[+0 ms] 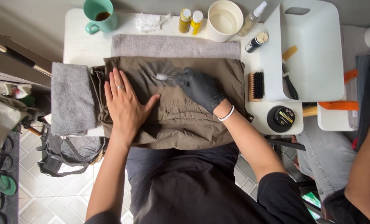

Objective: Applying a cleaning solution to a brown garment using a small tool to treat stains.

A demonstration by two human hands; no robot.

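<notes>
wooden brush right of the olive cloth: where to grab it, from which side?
Grip the wooden brush across its long wooden back, coming from above. It lies flat with its long axis running away from the person. The olive cloth borders its left side and the white tray its right, so fingers probably fit best pinching at the two short ends. The gloved right hand is nearest.

Left grip point(127, 105) flat, right grip point(199, 88) clenched.
</notes>
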